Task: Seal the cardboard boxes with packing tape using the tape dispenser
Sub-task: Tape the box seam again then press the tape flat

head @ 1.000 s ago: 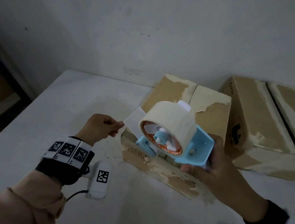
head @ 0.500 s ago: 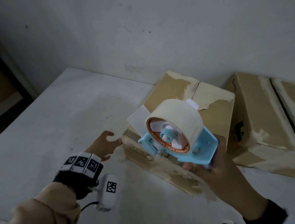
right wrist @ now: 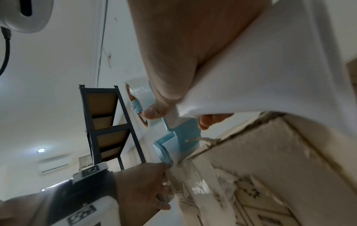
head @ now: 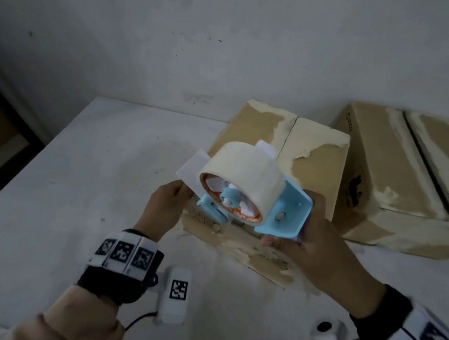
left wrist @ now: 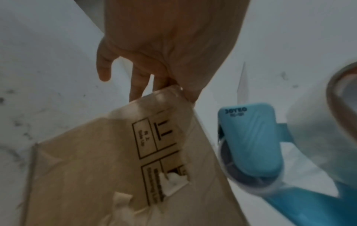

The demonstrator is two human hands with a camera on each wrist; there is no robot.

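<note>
Right hand grips tape dispenser above box, left hand fingers extended at its corner, hold unclear; loose tape could fold and stick crooked.

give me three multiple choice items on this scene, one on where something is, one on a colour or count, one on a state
1. Where is the tape dispenser?
A. lying on the table
B. held in the right hand over the nearer cardboard box
C. standing on top of the farther box

2. What colour is the dispenser's frame?
A. light blue
B. red
C. black

3. What state is the top seam of the nearer box in?
A. freshly covered by an unbroken strip of tape
B. flaps standing wide open
C. flaps closed, with only torn remnants of tape on the cardboard

Answers:
1 B: the head view shows right-hand fingers wrapped round the handle, with the roll above the box.
2 A: the frame looks light blue in the head view and in both wrist views.
3 C: the head view shows the flaps meeting along a bare seam, with ragged pale patches around it.
</note>
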